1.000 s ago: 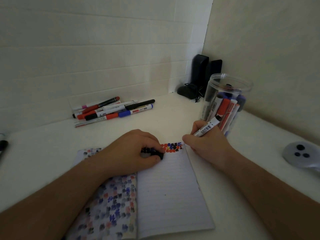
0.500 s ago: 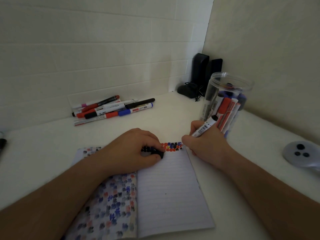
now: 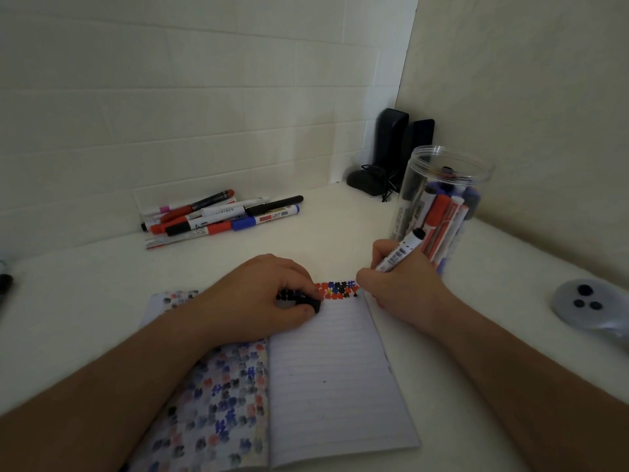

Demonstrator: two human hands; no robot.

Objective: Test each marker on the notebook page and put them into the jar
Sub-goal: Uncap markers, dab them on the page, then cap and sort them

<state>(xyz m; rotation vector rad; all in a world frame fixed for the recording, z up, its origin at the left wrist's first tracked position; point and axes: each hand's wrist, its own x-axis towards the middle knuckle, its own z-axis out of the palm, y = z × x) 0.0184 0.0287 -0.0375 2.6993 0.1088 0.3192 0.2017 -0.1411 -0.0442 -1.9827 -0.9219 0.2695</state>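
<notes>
The fingers (image 3: 308, 303) of the left hand (image 3: 258, 298) curl round a small black marker cap (image 3: 311, 304), and the hand rests on the top of the open notebook (image 3: 333, 376). The fingers (image 3: 369, 282) of the right hand (image 3: 401, 287) pinch a white marker (image 3: 401, 252) with its tip down at the page's upper right corner, its black end tilted up toward the jar. A row of red, blue and black marks (image 3: 337, 290) runs along the top line between the two hands; the left hand hides part of it. The left page is covered with faded blots, and both forearms cover the notebook's lower corners. The marker's label shows a barcode, too small to read. On the white desk (image 3: 85, 318), just behind the right hand, stands the clear jar (image 3: 442, 199), holding red, blue and black markers upright. Far left, a pile of loose markers (image 3: 221, 216) lies against the wall; their print is illegible. A grey device with three dark buttons (image 3: 585, 301) sits at the right, cut off by the edge. In the corner stand two dark speakers (image 3: 391, 144) with a tangled cable.
</notes>
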